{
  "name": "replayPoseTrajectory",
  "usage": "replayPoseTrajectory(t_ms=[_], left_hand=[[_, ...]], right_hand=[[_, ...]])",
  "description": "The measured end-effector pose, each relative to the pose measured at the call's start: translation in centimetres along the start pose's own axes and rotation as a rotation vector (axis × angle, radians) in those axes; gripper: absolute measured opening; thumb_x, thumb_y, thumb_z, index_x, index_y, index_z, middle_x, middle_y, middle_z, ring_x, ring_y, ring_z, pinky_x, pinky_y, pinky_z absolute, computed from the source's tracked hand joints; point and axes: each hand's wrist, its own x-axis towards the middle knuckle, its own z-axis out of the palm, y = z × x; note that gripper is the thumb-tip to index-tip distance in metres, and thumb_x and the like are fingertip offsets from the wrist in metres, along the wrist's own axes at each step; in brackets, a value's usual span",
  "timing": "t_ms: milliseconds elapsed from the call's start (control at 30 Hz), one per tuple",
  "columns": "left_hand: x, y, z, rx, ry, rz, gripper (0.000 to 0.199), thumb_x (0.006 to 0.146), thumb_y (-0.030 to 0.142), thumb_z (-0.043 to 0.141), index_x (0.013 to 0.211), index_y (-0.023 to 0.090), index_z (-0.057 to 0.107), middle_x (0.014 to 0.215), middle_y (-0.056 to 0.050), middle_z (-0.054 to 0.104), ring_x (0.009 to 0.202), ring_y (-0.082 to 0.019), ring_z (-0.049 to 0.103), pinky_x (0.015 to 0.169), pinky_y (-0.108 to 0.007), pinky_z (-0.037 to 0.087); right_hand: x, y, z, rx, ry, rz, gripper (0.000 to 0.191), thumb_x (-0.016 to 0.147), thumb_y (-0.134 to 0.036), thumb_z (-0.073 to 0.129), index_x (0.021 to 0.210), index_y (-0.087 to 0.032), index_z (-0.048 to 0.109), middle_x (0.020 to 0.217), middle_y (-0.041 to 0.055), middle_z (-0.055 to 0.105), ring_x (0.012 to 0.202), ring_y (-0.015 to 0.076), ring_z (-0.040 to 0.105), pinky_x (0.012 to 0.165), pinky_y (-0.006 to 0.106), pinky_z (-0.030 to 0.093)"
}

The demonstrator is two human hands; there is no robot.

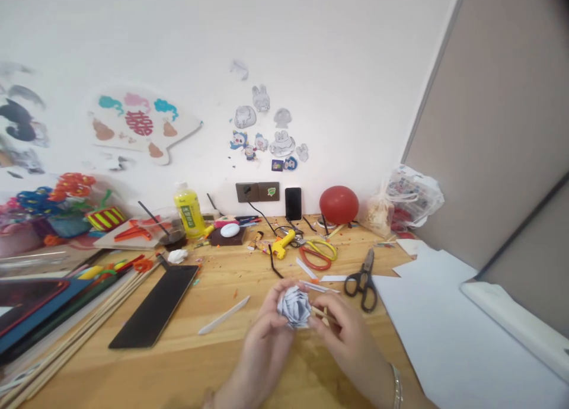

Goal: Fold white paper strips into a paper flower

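Note:
A white paper rose (295,307) with layered, curled petals is held low at the middle, above the wooden table. My left hand (269,333) is wrapped round its left side, thumb and fingers against the petals. On the right side, my right hand (345,332) is closed on a thin wooden stick (325,315) that points toward the flower, its fingertips close to the petals. Whether the stick is joined to the rose is hidden. A bracelet circles my right wrist. Black scissors (365,281) lie beyond my right hand, and a paper strip (224,315) lies to the left.
White paper sheets (462,320) cover the right side. A black tablet (154,306) and long wooden sticks (91,326) lie left. Behind are a yellow glue gun (283,244), red-handled and yellow-handled scissors, a yellow bottle (190,212), a phone (293,204) and a red balloon (339,204).

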Motion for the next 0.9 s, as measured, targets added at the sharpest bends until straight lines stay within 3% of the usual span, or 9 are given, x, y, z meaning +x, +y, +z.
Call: replayPoseTrajectory(t_ms=[133,267,367,467,567,767,900], left_hand=[[0.1,-0.5,0.0,-0.026,-0.013,-0.068,0.035,0.069,0.024,0.054,0.103,0.017,0.058,0.098,-0.008,0.062,0.094,-0.021,0.055,0.082,-0.032,0.041],[0.3,-1.0,0.1,0.05,0.041,-0.114,0.03,0.08,0.037,0.051,0.106,0.024,0.056,0.097,-0.005,0.061,0.081,-0.017,0.056,0.062,-0.026,0.043],[0.3,-0.9,0.2,0.092,0.04,-0.102,0.03,0.077,0.031,0.055,0.106,0.024,0.056,0.096,-0.005,0.061,0.076,-0.016,0.057,0.06,-0.025,0.043],[0.2,-0.6,0.2,0.065,0.052,-0.066,0.03,0.073,0.021,0.054,0.103,0.019,0.06,0.099,-0.006,0.062,0.081,-0.017,0.058,0.072,-0.028,0.044],[0.2,-0.5,0.0,-0.004,0.039,-0.058,0.03,0.071,0.017,0.052,0.099,0.016,0.063,0.1,-0.008,0.064,0.086,-0.019,0.058,0.081,-0.031,0.042],[0.7,-0.9,-0.5,-0.075,0.061,-0.048,0.015,0.079,0.022,0.05,0.079,0.017,0.064,0.079,-0.003,0.065,0.075,-0.014,0.058,0.071,-0.025,0.043],[0.8,-0.8,-0.7,-0.042,0.08,-0.027,0.011,0.076,0.013,0.053,0.078,0.017,0.063,0.075,0.0,0.063,0.072,-0.011,0.056,0.071,-0.021,0.042]], right_hand=[[0.2,0.1,-0.2,0.0,0.04,-0.019,0.01,0.083,-0.019,0.047,0.082,-0.019,0.057,0.078,0.0026,0.062,0.07,0.0155,0.057,0.06,0.024,0.044],[0.5,0.6,-0.5,-0.044,0.053,-0.042,0.01,0.084,-0.021,0.047,0.082,-0.019,0.057,0.078,0.0029,0.062,0.069,0.0155,0.057,0.059,0.025,0.045],[0.6,0.8,-0.8,-0.074,0.074,-0.062,0.012,0.085,-0.022,0.046,0.086,-0.019,0.059,0.08,0.0038,0.062,0.073,0.0168,0.057,0.063,0.027,0.047],[0.5,0.6,-1.0,-0.073,0.106,-0.109,0.02,0.088,-0.019,0.041,0.098,-0.02,0.058,0.089,0.006,0.061,0.084,0.0184,0.057,0.073,0.03,0.047],[0.3,0.4,-0.9,-0.092,0.09,-0.138,0.026,0.089,-0.018,0.037,0.104,-0.02,0.058,0.092,0.0069,0.059,0.086,0.0181,0.057,0.073,0.03,0.048],[0.0,0.5,-0.2,-0.154,0.054,-0.137,0.028,0.089,-0.017,0.038,0.109,-0.019,0.058,0.087,0.0073,0.059,0.08,0.0184,0.057,0.07,0.033,0.049],[0.0,0.6,0.0,-0.13,0.039,-0.163,0.027,0.088,-0.014,0.039,0.109,-0.018,0.056,0.093,0.0074,0.061,0.087,0.0186,0.057,0.076,0.033,0.048]])
